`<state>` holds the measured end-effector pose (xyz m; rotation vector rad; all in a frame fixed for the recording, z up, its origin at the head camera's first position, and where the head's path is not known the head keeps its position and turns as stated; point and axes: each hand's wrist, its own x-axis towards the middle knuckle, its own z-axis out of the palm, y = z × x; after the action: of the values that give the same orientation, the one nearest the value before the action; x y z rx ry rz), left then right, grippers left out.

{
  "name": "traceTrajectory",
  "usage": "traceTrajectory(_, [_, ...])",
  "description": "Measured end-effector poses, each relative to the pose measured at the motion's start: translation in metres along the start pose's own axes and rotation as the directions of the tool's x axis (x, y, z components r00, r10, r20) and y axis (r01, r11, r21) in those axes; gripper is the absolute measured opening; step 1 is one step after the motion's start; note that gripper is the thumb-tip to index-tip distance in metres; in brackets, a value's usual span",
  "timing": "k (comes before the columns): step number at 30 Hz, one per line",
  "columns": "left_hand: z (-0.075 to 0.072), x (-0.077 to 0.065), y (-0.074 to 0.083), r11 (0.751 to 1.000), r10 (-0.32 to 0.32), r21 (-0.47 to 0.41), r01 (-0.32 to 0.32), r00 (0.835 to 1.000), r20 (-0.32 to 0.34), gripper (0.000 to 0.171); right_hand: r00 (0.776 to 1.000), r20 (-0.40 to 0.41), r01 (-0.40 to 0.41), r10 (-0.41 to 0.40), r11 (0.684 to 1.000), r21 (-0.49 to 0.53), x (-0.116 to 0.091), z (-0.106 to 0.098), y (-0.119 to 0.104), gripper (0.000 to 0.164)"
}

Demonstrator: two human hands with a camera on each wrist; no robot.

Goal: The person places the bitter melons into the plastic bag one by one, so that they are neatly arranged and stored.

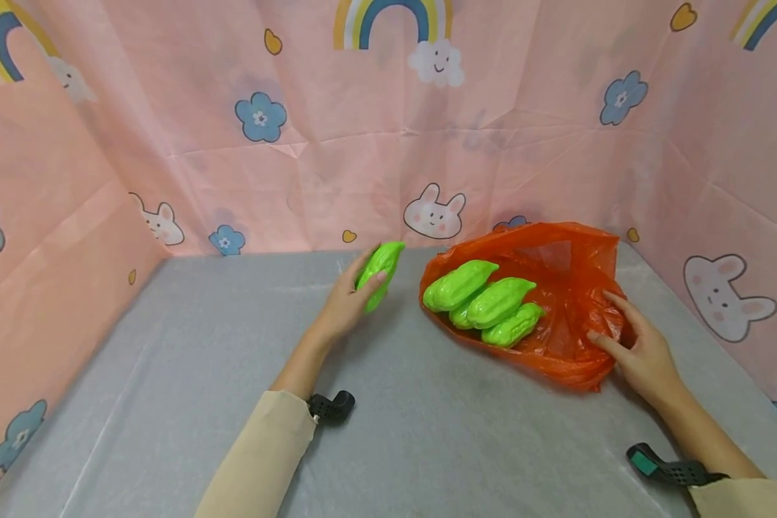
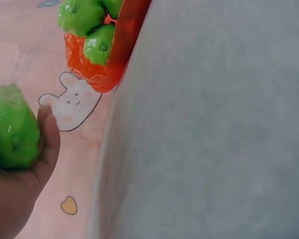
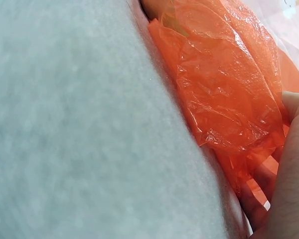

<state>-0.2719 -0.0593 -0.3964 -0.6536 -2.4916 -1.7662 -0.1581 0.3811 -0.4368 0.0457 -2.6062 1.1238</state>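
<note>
My left hand (image 1: 344,301) holds a bright green, bumpy bitter melon (image 1: 386,262), thumb on its near side, above the table just left of a red plastic bag (image 1: 573,277). In the left wrist view the same bitter melon (image 2: 15,132) sits between thumb and fingers. The bag lies on its side with its rim spread wide. Several more bitter melons (image 1: 501,302) are heaped at its left end. At the bag's right end my right hand (image 1: 647,360) grips the crumpled plastic (image 3: 224,99), thumb and index finger apart on it, the other fingers partly hidden behind.
A grey cloth-like cover (image 1: 233,345) lies over the table. Pink printed sheeting (image 1: 362,158) with rainbows, flowers and rabbits rises at the back and both sides. The bag stands near the back right. A black band (image 1: 333,407) is on the left wrist, another (image 1: 676,471) on the right.
</note>
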Motion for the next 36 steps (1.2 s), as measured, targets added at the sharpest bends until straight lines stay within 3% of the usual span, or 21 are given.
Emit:
traceTrajectory(4, [0.001, 0.002, 0.001, 0.999, 0.047, 0.016, -0.046, 0.998, -0.035, 0.055, 1.000, -0.013, 0.018, -0.018, 1.000, 0.006, -0.001, 0.002, 0.001, 0.071])
traceTrajectory(11, [0.001, 0.001, 0.010, 0.997, 0.064, -0.038, -0.069, 0.991, -0.116, 0.051, 0.999, -0.019, 0.029, -0.029, 0.999, 0.015, 0.000, 0.003, -0.001, 0.071])
traceTrajectory(20, [0.004, 0.006, 0.037, 0.997, 0.080, -0.006, -0.083, 0.982, -0.170, 0.044, 1.000, -0.015, 0.013, -0.012, 1.000, 0.021, 0.000, 0.001, -0.002, 0.071])
traceTrajectory(27, [0.013, 0.016, 0.056, 0.996, 0.090, 0.023, -0.087, 0.987, -0.132, 0.042, 1.000, -0.011, 0.009, -0.009, 1.000, 0.016, 0.001, 0.001, -0.002, 0.071])
traceTrajectory(32, [0.020, 0.025, 0.066, 0.997, 0.081, 0.028, -0.078, 0.985, -0.150, 0.041, 1.000, -0.016, 0.022, -0.021, 0.999, 0.031, 0.002, 0.001, 0.000, 0.070])
traceTrajectory(36, [0.026, 0.033, 0.070, 0.994, 0.107, 0.027, -0.105, 0.983, -0.147, 0.040, 1.000, -0.019, 0.019, -0.019, 1.000, 0.023, 0.001, 0.001, -0.001, 0.070])
